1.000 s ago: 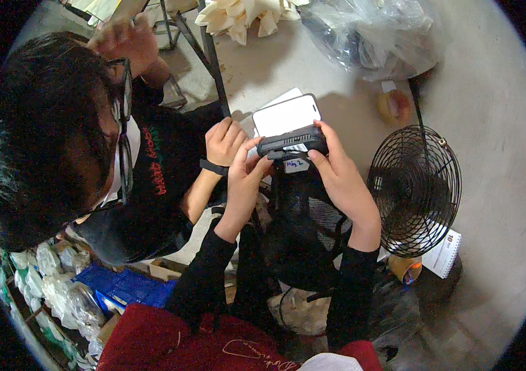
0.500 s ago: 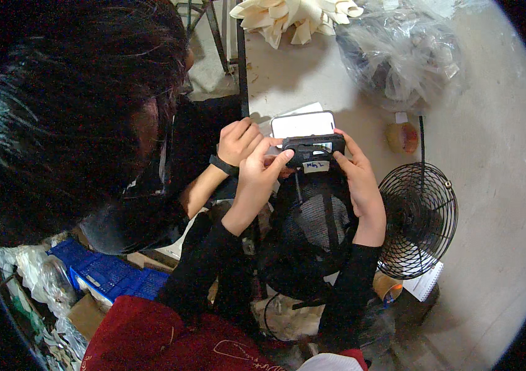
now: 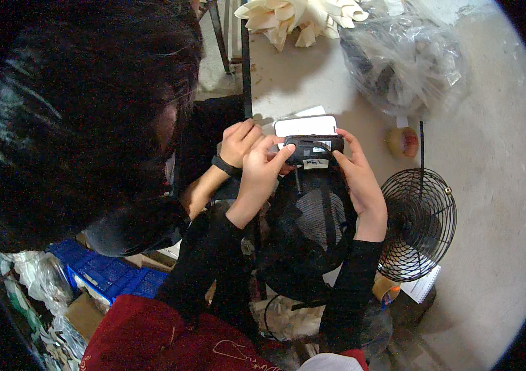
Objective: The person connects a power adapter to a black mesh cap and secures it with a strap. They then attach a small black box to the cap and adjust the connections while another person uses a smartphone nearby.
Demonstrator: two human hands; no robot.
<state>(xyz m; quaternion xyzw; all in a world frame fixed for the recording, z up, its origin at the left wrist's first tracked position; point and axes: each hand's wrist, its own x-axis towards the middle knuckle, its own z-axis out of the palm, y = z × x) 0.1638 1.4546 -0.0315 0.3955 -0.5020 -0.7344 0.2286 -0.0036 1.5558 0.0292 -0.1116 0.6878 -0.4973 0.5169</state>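
A black box-shaped device (image 3: 310,146) with a pale label is between my two hands, at the front of a black mesh-backed cap (image 3: 322,219). My left hand (image 3: 261,170) grips its left end, thumb on the near face. At the right end, my right hand (image 3: 360,179) closes round it with thumb and fingers. Just beyond the device lies a phone (image 3: 305,125) with a bright white screen, its near part hidden. Close to my left hand is a co-worker's hand (image 3: 239,146), loosely curled, with a black wristband.
The co-worker's dark-haired head (image 3: 90,111) fills the left. On the table (image 3: 294,77) are cream-coloured pieces (image 3: 303,18), a clear plastic bag (image 3: 405,59) and a tape roll (image 3: 402,141). A black wire fan cage (image 3: 418,222) stands beside my right forearm, near a notepad (image 3: 422,284). Blue crates (image 3: 108,272) sit lower left.
The co-worker's head has shifted slightly right in view. My hands keep their hold on the device, which tilts a little differently.
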